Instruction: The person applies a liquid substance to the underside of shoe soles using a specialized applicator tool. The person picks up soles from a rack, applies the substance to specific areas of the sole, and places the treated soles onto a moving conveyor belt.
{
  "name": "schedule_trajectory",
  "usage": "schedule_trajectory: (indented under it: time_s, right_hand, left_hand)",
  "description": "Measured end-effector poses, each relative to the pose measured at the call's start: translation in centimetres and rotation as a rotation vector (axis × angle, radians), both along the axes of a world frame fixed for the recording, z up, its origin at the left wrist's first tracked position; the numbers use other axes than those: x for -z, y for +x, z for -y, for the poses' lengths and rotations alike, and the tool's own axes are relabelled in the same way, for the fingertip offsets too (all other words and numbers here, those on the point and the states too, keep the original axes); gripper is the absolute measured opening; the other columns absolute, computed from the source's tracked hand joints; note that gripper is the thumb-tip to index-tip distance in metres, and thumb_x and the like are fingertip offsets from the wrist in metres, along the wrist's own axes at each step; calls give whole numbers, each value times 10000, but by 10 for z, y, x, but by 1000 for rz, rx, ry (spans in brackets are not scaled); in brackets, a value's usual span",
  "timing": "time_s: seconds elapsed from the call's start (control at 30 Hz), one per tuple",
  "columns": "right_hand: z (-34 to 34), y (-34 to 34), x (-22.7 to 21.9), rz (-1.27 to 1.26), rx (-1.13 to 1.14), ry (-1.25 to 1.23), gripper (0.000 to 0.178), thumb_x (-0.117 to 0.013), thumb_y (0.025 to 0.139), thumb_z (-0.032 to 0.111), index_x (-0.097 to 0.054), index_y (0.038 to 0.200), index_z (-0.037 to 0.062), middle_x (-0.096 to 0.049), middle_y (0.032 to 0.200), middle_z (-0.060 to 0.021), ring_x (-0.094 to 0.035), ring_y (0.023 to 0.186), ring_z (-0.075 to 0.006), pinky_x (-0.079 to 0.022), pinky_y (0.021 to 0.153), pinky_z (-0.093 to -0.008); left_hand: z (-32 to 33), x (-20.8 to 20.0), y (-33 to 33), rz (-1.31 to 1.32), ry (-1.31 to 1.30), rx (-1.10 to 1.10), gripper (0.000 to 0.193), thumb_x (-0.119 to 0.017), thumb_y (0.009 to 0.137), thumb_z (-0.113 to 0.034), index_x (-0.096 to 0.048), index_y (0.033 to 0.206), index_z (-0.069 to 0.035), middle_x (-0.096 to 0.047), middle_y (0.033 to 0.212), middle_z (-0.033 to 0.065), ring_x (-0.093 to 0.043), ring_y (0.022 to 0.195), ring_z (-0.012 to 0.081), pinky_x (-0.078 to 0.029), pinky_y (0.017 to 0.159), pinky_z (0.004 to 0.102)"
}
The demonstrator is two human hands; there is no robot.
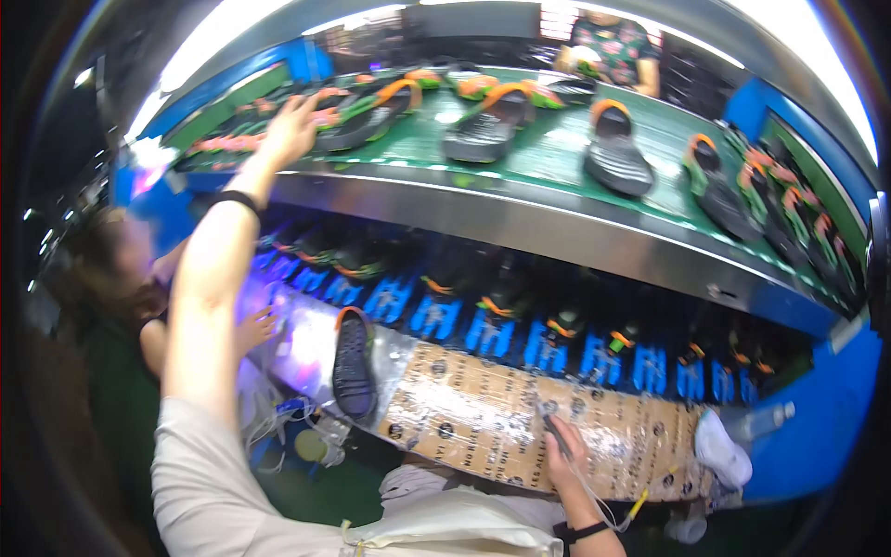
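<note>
Black-soled shoe with an orange-rimmed end (367,124), on the shiny green conveyor belt (557,139), slanting lengthwise from lower left to upper right, pointing its orange end away from the bare left hand (295,130). Cannot tell whether gripped there. Held in the curled right hand (568,455): slim dark corded tool (554,427).

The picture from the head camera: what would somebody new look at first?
Probably the bright green belt across the top, with dark, orange-trimmed shoes on it and the left hand at those toward its left end. Below it runs a row of vivid blue shapes. Lower down, the right hand holds a dark tool over a cardboard-covered bench.
</note>
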State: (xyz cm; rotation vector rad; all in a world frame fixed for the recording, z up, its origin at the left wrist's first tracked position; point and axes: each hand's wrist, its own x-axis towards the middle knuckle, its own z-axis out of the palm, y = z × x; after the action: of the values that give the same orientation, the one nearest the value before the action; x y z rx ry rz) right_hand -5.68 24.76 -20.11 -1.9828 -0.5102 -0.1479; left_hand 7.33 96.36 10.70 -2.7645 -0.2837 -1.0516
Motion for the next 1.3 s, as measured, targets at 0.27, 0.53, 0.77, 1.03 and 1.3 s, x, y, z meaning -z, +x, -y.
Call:
schedule_trajectory:
  time_s: [0.27,0.53,0.77,1.03,1.3]
  right_hand:
    - [-2,4,7,4,-32,55,354,-778,965,98,-765,1317,61,-769,1056,-152,-747,899,-295,-582,796,-379]
    - [5,-1,18,36,-2,49,349,-765,999,158,-749,1332,53,-766,1108,-143,-746,928,-310,-585,803,-382]
    - [6,-2,15,31,-28,29,357,-749,991,155,-749,1333,52,-767,1149,-168,-746,967,-334,-584,841,-399]
    - [18,-8,18,82,42,10,340,-772,991,161,-752,1299,18,-768,1109,-192,-752,982,-346,-585,860,-426]
    - [-3,1,26,115,-3,155,314,-752,972,80,-765,1275,-4,-765,1064,-159,-746,933,-271,-574,841,-366]
  left_hand:
    - [-43,-22,-37,-200,345,60,581,-723,851,-57,-640,1426,-31,-700,1093,188,-653,1094,426,-497,977,534]
    - [-34,-53,-64,-245,-265,259,191,-656,878,-36,-760,1023,31,-676,777,141,-676,751,269,-518,689,413]
    - [-156,14,-40,-170,-523,105,427,-650,1021,-221,-655,1343,59,-730,1011,190,-717,871,238,-569,768,373]
    - [-19,107,-26,239,-984,163,589,-739,940,-222,-624,1390,141,-749,1212,226,-707,1084,267,-555,973,396]
    - [137,129,-148,393,-1957,640,284,-585,891,-73,-739,1096,48,-794,1076,151,-783,971,278,-622,941,418]
